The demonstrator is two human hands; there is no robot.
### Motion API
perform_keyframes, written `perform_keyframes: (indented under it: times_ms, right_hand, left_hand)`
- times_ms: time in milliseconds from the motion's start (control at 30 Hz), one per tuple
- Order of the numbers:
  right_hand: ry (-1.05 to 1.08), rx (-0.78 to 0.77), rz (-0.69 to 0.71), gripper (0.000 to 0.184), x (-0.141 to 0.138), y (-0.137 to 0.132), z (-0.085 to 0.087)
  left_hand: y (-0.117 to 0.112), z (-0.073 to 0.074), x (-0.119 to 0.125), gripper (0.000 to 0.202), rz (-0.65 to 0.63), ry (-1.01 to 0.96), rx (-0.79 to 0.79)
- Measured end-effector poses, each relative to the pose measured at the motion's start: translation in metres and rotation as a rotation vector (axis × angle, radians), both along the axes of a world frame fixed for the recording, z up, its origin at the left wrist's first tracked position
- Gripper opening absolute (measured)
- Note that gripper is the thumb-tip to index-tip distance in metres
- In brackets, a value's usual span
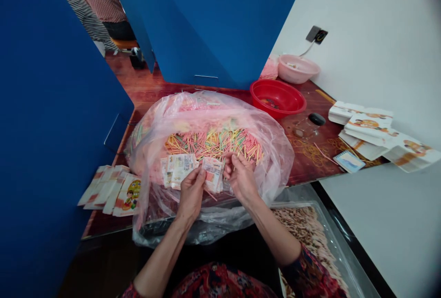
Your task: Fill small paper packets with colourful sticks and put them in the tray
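My left hand (192, 194) pinches a small printed plastic packet (212, 174) between thumb and fingers. Just right of the packet is my right hand (242, 180), fingers curled and thumb bent in; whatever its fingertips hold is too small to make out. Several similar packets (179, 165) lie in a pile left of the held one. Behind both hands, a big clear plastic bag (275, 144) lies spread open on the table. Thin coloured sticks (213, 144) in pink, yellow and green fill its mouth.
Blue partitions (206, 26) stand ahead and at left. Printed card stacks (119, 192) lie at left, others (372, 125) at right. A red basin (277, 98), a pink basin (298, 69), a jar (308, 125) and rubber bands (312, 153) sit right. Below is a tray (325, 215).
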State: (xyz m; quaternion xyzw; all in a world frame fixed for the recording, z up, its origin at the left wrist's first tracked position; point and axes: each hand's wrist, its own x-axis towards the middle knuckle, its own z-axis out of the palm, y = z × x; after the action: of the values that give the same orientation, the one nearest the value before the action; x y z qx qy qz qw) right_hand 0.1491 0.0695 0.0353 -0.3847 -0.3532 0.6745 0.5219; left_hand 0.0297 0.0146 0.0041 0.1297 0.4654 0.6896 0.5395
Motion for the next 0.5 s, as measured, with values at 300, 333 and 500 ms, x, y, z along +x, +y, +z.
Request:
perform_keyframes:
  times_ms: [300, 333, 500]
  right_hand:
    - [-0.488, 0.411, 0.042, 0.035, 0.005, -0.007, 0.002]
    - [-0.487, 0.421, 0.054, 0.035, 0.005, -0.007, 0.003]
    - [-0.483, 0.397, 0.064, 0.035, 0.004, -0.003, -0.001]
  left_hand:
    - [0.004, 0.006, 0.000, 0.039, -0.056, -0.050, 0.006]
    - [0.004, 0.006, -0.002, 0.038, -0.048, -0.041, -0.006]
    - [0.006, 0.003, -0.010, 0.036, 0.024, 0.045, -0.056]
